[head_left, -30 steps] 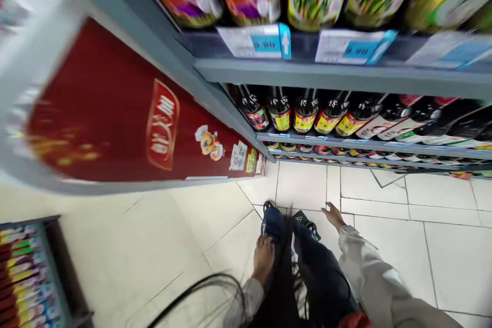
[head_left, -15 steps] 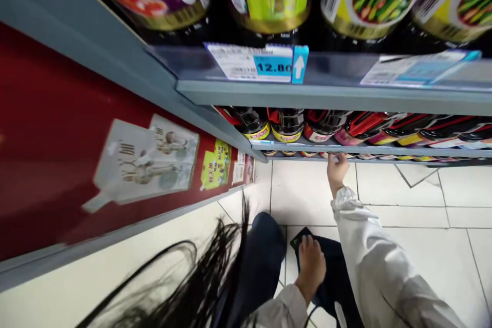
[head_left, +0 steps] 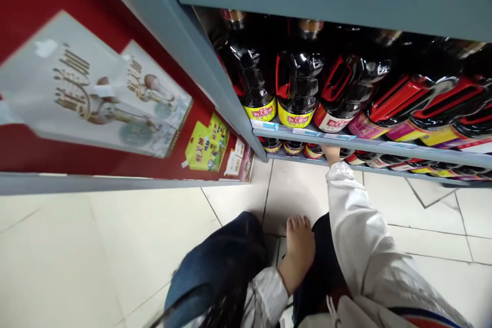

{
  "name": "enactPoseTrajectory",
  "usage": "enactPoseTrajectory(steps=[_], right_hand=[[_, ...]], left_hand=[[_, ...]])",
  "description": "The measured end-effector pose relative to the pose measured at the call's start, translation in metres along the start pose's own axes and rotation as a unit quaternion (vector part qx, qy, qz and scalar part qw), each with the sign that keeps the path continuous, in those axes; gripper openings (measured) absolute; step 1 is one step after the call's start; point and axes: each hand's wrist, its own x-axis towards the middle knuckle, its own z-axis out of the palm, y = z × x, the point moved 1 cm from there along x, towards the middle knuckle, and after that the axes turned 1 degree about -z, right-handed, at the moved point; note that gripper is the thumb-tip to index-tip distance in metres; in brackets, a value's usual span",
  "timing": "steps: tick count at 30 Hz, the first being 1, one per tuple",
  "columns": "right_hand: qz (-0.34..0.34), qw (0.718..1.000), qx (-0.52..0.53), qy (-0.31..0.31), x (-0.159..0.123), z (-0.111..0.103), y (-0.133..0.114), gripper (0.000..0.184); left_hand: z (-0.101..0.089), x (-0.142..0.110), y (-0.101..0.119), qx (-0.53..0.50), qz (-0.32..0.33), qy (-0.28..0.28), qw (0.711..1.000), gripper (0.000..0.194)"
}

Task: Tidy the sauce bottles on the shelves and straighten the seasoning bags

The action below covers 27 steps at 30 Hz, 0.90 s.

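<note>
My right hand [head_left: 332, 154] reaches into the lowest shelf. Its fingers are hidden under the edge of the shelf above, so their grip does not show. Beside it on that shelf stand dark sauce bottles [head_left: 313, 151] with yellow and red labels. Between my knees, my left hand [head_left: 300, 243] hangs with its fingers curled down and closed. Whatever they may hold is hidden beneath the hand.
Large dark soy sauce bottles [head_left: 298, 87] with red handles line the shelf above. Its grey front edge [head_left: 384, 146] carries price strips. At left, a red panel [head_left: 165, 171] bears printed food-packet pictures. Pale tiles [head_left: 154, 225] cover the floor.
The view has dropped and come closer to the lower shelves. My right hand has gone from the shelf's front edge into the lowest shelf. My left hand stays between my knees.
</note>
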Motion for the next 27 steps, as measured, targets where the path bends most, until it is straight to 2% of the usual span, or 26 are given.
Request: enactPoseTrajectory(steps=[5,8,13,17,19,21,23,24,26,27], right_hand=[[0.019,1.000,0.015,-0.013,-0.007,-0.010,0.007,0.046],[0.037,0.999,0.023,0.000,-0.013,-0.010,0.010,0.048],[0.074,0.996,0.033,0.020,-0.012,-0.009,0.011,0.047],[0.068,0.996,0.063,0.003,-0.012,-0.018,0.010,0.048],[0.071,0.994,0.073,0.030,-0.026,-0.023,0.005,0.053],[0.098,0.986,0.069,0.112,-0.051,-0.023,-0.008,0.060],[0.133,0.964,0.073,0.219,-0.079,-0.015,-0.031,0.064],[0.127,0.958,0.098,0.236,-0.089,-0.009,-0.046,0.061],[0.093,0.963,0.144,0.209,-0.093,0.007,-0.079,0.059],[0.092,0.969,0.134,0.187,-0.087,0.015,-0.094,0.062]], left_hand=[[-0.004,-0.009,-0.012,0.033,-0.014,-0.023,0.999,0.056],[0.002,-0.010,-0.019,0.011,0.000,0.000,1.000,0.053],[0.007,-0.011,-0.034,0.000,-0.028,0.015,1.000,0.054],[-0.003,-0.012,-0.033,0.004,-0.020,0.009,1.000,0.057],[-0.006,-0.013,-0.028,-0.003,-0.016,0.012,1.000,0.058],[-0.007,-0.014,-0.022,-0.019,-0.004,0.021,1.000,0.059],[-0.006,-0.014,-0.016,-0.035,0.010,0.023,0.999,0.060],[-0.005,-0.014,-0.013,-0.040,0.014,0.021,0.999,0.060],[-0.003,-0.014,-0.008,-0.047,0.011,0.014,0.999,0.061],[-0.002,-0.014,-0.006,-0.049,0.008,0.015,0.999,0.061]])
